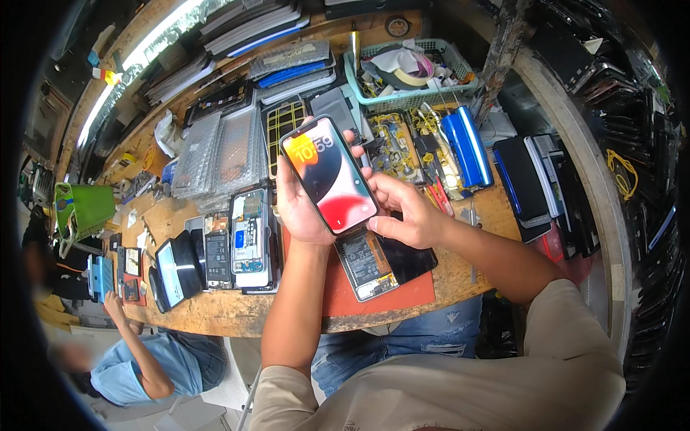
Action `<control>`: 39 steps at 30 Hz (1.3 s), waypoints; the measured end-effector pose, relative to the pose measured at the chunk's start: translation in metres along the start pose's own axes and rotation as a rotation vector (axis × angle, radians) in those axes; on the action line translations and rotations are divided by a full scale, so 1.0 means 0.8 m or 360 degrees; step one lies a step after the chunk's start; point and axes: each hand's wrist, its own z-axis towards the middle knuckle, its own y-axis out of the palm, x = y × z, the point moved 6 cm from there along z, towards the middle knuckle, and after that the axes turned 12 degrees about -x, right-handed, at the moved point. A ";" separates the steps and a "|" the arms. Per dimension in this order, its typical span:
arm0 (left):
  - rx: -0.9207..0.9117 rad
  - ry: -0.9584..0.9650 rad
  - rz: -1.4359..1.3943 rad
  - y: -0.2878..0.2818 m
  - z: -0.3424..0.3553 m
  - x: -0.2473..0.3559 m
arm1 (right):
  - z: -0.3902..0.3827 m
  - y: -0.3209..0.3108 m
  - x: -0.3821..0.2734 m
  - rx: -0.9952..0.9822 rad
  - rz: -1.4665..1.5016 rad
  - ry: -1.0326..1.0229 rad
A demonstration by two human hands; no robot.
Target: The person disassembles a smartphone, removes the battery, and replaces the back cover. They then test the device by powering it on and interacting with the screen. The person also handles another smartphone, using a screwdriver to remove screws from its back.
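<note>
A smartphone [332, 176] with a lit lock screen is held up above the bench, its screen facing me. My left hand [305, 215] wraps round it from behind and the left side, fingertips showing past its top right edge. At the lower right edge of the smartphone, my right hand [402, 212] grips with thumb and bent fingers. Beneath both hands lies an opened phone [370, 266] with its battery exposed, on an orange-red mat [399, 296]. A dark panel sits at that phone's right side.
Several disassembled phones [248, 237] lie left of the mat. Behind are bubble-wrapped packs [230, 147] and a green basket [417, 93] of parts. A blue roll [466, 147] and red-handled pliers [438, 199] lie at right. Another person in blue [154, 370] sits at left.
</note>
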 end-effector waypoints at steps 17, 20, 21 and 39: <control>-0.0081 0.0070 -0.0025 0.007 0.001 0.000 | -0.005 0.008 0.005 -0.0047 -0.0025 0.0095; -0.0120 0.0074 -0.0023 0.008 0.001 0.001 | -0.003 0.010 0.002 0.0032 -0.0044 -0.0047; -0.0130 0.0075 -0.0024 0.008 0.001 0.000 | -0.004 0.010 0.002 0.0025 -0.0050 -0.0034; -0.0170 0.0063 0.0040 0.012 0.001 -0.001 | -0.004 0.011 0.002 0.0093 0.0112 0.0135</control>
